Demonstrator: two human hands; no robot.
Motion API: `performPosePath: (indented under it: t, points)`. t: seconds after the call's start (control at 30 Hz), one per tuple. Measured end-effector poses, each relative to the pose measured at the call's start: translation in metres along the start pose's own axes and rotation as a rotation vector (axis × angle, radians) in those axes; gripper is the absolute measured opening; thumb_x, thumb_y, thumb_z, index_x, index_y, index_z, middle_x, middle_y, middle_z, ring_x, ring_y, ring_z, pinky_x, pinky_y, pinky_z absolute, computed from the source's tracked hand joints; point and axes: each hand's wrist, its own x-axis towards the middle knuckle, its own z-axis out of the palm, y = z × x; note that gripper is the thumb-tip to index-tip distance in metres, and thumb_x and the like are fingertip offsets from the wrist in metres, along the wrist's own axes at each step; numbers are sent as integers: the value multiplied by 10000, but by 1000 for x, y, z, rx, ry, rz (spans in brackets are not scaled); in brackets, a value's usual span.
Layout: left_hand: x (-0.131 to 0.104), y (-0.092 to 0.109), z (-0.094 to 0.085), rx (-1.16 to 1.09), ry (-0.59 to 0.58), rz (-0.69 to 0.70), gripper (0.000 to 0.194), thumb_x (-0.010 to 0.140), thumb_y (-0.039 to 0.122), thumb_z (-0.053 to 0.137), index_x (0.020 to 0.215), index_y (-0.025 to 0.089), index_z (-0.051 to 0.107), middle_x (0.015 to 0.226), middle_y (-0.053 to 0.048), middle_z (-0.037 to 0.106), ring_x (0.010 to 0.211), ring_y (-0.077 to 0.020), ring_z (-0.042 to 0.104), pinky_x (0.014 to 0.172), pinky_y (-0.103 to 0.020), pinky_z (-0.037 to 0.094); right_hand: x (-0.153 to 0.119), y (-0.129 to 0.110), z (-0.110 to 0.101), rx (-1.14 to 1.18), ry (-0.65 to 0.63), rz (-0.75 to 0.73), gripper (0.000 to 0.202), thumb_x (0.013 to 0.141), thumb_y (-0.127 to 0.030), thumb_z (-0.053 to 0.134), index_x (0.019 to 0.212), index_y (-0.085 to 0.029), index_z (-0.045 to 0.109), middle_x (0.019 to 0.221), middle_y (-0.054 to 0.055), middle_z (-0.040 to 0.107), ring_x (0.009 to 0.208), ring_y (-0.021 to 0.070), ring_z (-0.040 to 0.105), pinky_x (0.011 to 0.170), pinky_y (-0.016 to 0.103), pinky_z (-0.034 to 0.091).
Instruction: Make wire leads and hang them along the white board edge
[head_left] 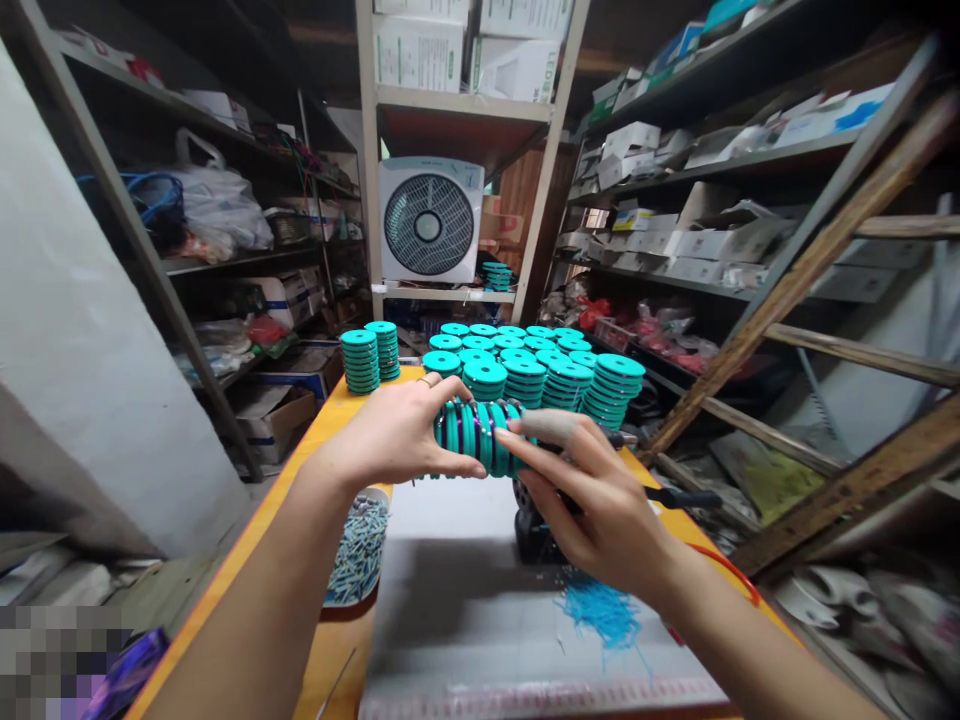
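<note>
Your left hand (397, 432) and right hand (600, 500) clamp a sideways row of teal discs (480, 436) between them, fingers closed on its ends. The loose, likely light row may buckle (press inward from both ends).

Teal discs (480, 436), orange table (341, 410)

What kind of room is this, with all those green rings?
Probably a storeroom used as a small workshop. Metal shelves hold cardboard boxes, and an orange table carries stacks of teal discs. The left hand and right hand hold a row of teal discs between them.
</note>
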Motion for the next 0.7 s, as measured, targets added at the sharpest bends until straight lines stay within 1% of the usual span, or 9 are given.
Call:
performPosePath:
  t: [0.07, 0.1, 0.17, 0.27, 0.3, 0.37, 0.47, 0.53, 0.7]
  points:
    - [-1, 1, -1, -2, 1, -12, 713, 590, 710, 587, 1129, 259, 467, 1068, -24, 584, 962, -231, 563, 776, -319, 436, -23, -12, -13, 34, 38, 168, 348, 815, -143, 526, 1153, -225, 542, 1078, 27, 488, 1023, 79, 440, 892, 224, 387]
    - [-1, 1, -1, 5, -1, -27, 727, 580, 712, 594, 1126, 249, 469, 1062, -27, 587, 956, -234, 566, 769, -320, 435, -36, -19, -18, 83, -9, 257, 260, 821, -154, 523, 1071, -212, 566, 1015, 21, 499, 971, 63, 444, 835, 196, 386]
    - [-3, 1, -3, 24, -10, -59, 735, 574, 720, 593, 1115, 237, 474, 1042, -28, 596, 921, -235, 576, 735, -317, 434, -66, -29, -23, 187, -243, 419, 117, 846, -172, 488, 914, -187, 582, 920, 13, 494, 890, 44, 433, 749, 164, 361]
    - [-7, -1, -4, 38, -12, -84, 709, 590, 731, 570, 1097, 243, 487, 1022, -15, 606, 893, -227, 583, 700, -307, 427, -105, -37, -19, 253, -590, 670, 102, 836, -170, 482, 848, -186, 582, 935, 9, 473, 921, 64, 406, 814, 192, 343]
    - [-8, -1, -5, 36, -6, -84, 702, 598, 731, 564, 1100, 246, 487, 1028, -13, 606, 905, -225, 581, 704, -305, 426, -115, -38, -15, 253, -652, 748, 103, 836, -181, 483, 859, -192, 583, 952, 9, 466, 942, 72, 398, 839, 206, 336]
    - [-11, -2, -4, 21, 15, -83, 705, 608, 726, 562, 1124, 252, 483, 1065, -15, 597, 953, -225, 570, 740, -308, 426, -129, -40, -5, 234, -709, 860, 133, 856, -214, 458, 894, -209, 585, 979, 14, 456, 976, 89, 387, 860, 227, 327]
    - [-15, -2, -2, -14, 53, -97, 719, 619, 699, 581, 1173, 256, 463, 1118, -22, 578, 1003, -223, 554, 795, -313, 423, -141, -41, 12, 149, -672, 917, 175, 878, -281, 427, 890, -204, 584, 974, 26, 453, 966, 109, 384, 846, 245, 322]
    - [-18, -2, -1, -27, 73, -114, 712, 623, 682, 594, 1173, 248, 467, 1116, -32, 579, 1006, -228, 552, 813, -321, 419, -148, -41, 24, 71, -589, 869, 184, 871, -300, 438, 860, -187, 583, 942, 35, 458, 928, 118, 387, 810, 238, 322]
    - [-24, -4, 4, -92, 134, -130, 647, 626, 649, 620, 1118, 247, 495, 1087, -31, 573, 1003, -224, 535, 818, -330, 420, -162, -37, 45, -117, -280, 490, 190, 870, -216, 422, 759, -146, 560, 801, 42, 458, 792, 101, 375, 741, 195, 315]
